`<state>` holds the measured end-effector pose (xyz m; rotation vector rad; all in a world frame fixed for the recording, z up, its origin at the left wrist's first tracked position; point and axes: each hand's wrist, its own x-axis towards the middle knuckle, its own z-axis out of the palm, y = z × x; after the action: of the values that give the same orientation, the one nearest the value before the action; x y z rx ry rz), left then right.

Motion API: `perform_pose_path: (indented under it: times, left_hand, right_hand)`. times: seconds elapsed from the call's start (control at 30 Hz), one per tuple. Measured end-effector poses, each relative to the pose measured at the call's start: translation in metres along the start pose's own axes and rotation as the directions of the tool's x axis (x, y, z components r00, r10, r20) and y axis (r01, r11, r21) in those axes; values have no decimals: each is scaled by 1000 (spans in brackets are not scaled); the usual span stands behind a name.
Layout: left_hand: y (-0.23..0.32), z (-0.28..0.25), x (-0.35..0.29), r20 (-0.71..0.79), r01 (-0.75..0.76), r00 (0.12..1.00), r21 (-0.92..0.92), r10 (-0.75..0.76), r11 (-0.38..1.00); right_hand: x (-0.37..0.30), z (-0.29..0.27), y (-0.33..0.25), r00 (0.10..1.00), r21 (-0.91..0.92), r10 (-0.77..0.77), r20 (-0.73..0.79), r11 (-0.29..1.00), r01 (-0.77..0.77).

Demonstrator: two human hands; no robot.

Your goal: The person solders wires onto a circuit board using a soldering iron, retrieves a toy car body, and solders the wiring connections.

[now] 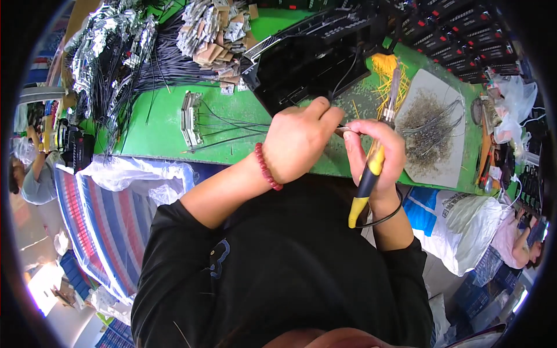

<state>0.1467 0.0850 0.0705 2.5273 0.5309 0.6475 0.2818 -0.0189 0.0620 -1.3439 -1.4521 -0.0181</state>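
Note:
My right hand (pixel 377 152) is closed around a soldering iron (pixel 369 180) with a yellow-and-black handle, its metal tip end pointing away from me. The thumb and forefinger of that hand also pinch close to a thin wire end. My left hand (pixel 303 138), with a red bead bracelet, is closed at the front edge of a glossy black plastic housing (pixel 307 65). A thin black wire (pixel 350 74) runs from the housing down to its fingers, whose tips are mostly hidden. Left of it lie silver strip parts (pixel 190 119) with black leads passing under the hand.
Bundled black cables with silver ends (pixel 110 64) and tagged parts (pixel 212 35) crowd the green bench (pixel 148 124) at far left. Thin yellow tubes (pixel 386 75) lie behind the iron. A grey board (pixel 444 168) bears wire scraps. Black boxes (pixel 458 40) stack at far right.

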Motion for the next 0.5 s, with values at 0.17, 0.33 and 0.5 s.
perform_pose_path:
  times: [0.17, 0.33, 0.5]
  left_hand:
    - [7, -36, 6, -77, -28, 997, -299, 5, 954]
    - [-3, -87, 9, 157, -18, 986, -245, 58, 969]
    - [6, -93, 55, -20, -382, 914, 289, 405, 878]
  right_hand:
    - [16, -15, 5, 971, 218, 179, -162, 966, -142]
    - [12, -45, 4, 932, 368, 274, -235, 913, -175]
    - [-13, -85, 14, 933, 17, 210, -292, 976, -215]
